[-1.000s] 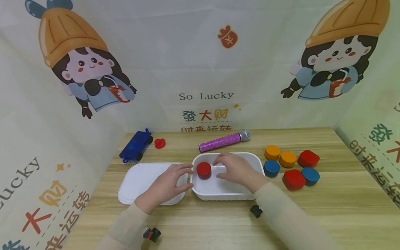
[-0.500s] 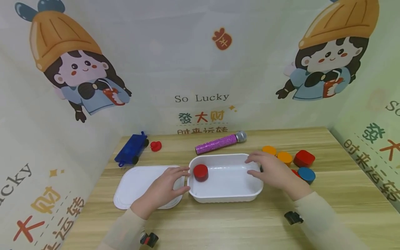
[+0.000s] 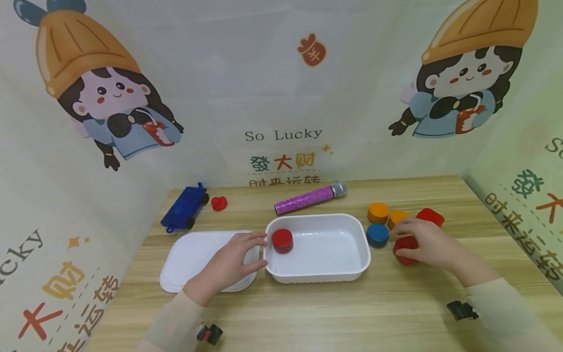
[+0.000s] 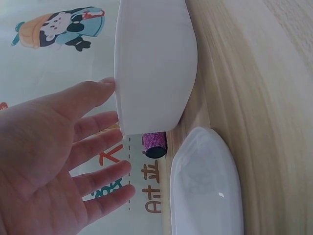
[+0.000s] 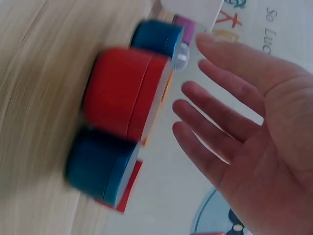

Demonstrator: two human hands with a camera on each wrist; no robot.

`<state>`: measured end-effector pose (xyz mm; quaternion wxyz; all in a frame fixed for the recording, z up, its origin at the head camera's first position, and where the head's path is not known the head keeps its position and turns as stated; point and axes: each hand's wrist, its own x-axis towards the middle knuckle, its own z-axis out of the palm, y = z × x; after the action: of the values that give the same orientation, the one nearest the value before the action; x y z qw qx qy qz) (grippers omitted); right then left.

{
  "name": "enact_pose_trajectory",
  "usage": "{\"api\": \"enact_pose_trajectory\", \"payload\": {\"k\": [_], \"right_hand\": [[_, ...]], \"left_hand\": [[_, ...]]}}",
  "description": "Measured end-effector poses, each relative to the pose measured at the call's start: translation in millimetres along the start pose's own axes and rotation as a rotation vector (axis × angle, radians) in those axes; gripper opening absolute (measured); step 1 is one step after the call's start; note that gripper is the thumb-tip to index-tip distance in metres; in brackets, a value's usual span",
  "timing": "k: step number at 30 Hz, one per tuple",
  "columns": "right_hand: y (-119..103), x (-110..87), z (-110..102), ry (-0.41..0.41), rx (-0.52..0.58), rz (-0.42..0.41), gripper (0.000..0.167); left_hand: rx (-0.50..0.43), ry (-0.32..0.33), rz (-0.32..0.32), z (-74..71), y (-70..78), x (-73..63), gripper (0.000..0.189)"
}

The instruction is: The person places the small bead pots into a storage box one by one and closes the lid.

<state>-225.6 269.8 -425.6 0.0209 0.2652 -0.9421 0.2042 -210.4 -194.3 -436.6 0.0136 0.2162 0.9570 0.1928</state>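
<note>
At the left end of a white plastic box (image 3: 313, 280), my left hand (image 3: 228, 261) has its fingers spread, thumb and fingertips right at the rim. A round red tin (image 3: 282, 241) stands inside, near that end. Partly under my left hand lies the white lid (image 3: 186, 256). My right hand (image 3: 431, 244) is over a rounded-square red tin (image 3: 405, 243), which it overlaps in the head view. In the right wrist view its fingers are extended and apart from the red tin (image 5: 117, 90). One blue tin (image 5: 100, 166), beside that red one, is hidden by this hand in the head view.
Right of the box stand another blue tin (image 3: 378, 235), two orange tins (image 3: 378, 212) and a second squarish red tin (image 3: 431, 216). Behind the box lies a glittery purple microphone (image 3: 308, 199). A blue toy cart (image 3: 185, 208) and a small red object (image 3: 218, 203) are at the back left.
My right hand has left the inside of the box and moved right, over the tins. The red round tin stays in the box. My left hand keeps its place at the rim.
</note>
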Motion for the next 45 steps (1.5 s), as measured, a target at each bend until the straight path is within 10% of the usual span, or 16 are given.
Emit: {"api": "enact_pose_trajectory", "payload": {"k": [16,29,45], "right_hand": [[31,-18.8,-12,-0.129,0.029,-0.043,0.043],[33,-19.6,-10,-0.045,-0.054,-0.064,0.037],[-15,-11.5,-32,0.051,-0.092,-0.109,0.035]], "left_hand": [[-0.025,0.000,-0.009,0.2,0.2,0.2,0.046],[-0.014,0.007,-0.018,0.8,-0.8,-0.8,0.045],[-0.022,0.000,-0.034,1.2,-0.5,-0.5,0.046]]}}
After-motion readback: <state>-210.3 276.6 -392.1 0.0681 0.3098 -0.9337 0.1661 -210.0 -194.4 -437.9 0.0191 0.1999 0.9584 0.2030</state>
